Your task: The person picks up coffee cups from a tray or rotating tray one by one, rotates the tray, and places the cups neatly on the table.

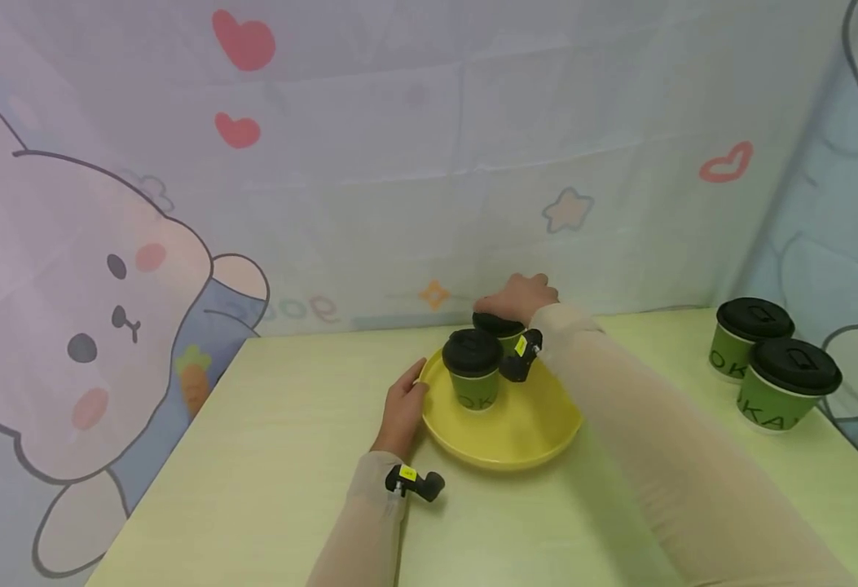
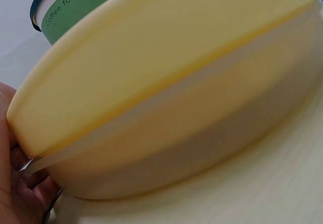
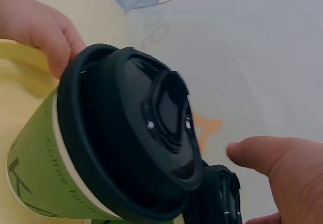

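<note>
A shallow yellow dish (image 1: 505, 452) is on the table, and my left hand (image 1: 402, 416) grips its left rim. The left wrist view shows the fingers (image 2: 30, 193) curled at the edge of this dish. Inside it stands an upright green paper coffee cup (image 1: 475, 390) with a black lid. Behind that is a second lidded cup (image 1: 499, 324), partly hidden by the front cup and my right hand (image 1: 520, 297). My right hand is over the back cup's lid, its thumb (image 3: 252, 153) extended and apart from that lid (image 3: 224, 196) in the right wrist view.
Toward the table's right edge stand two more lidded green cups (image 1: 751, 326) (image 1: 784, 387), close together. A printed cloth (image 1: 399, 204) hangs behind the table (image 1: 253, 473). Both wrists carry small black cameras.
</note>
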Available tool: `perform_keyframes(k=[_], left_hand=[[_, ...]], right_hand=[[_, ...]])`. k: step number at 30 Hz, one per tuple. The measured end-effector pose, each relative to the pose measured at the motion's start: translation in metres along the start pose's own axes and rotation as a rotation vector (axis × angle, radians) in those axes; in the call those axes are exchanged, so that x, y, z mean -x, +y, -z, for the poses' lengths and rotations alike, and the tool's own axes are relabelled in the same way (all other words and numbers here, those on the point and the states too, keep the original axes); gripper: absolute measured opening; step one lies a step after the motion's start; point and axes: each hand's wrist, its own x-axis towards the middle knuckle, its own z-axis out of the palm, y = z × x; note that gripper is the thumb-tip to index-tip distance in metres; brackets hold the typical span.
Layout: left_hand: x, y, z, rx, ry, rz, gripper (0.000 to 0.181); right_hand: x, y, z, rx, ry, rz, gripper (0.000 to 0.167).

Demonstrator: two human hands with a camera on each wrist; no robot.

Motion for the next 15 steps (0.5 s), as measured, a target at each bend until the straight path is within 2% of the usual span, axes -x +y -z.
perform_keyframes(k=[5, 15], left_hand=[[0.001, 0.0026, -0.0011, -0.002, -0.008, 0.004, 0.05], [0.0018, 0.0042, -0.0004, 0.008, -0.025, -0.009, 0.049]], right_hand=[[-0.0028, 0.0013, -0.006, 0.055, -0.01, 0.027, 0.07], [-0.003, 0.004, -0.0112, 0.037, 0.014, 0.045, 0.057]])
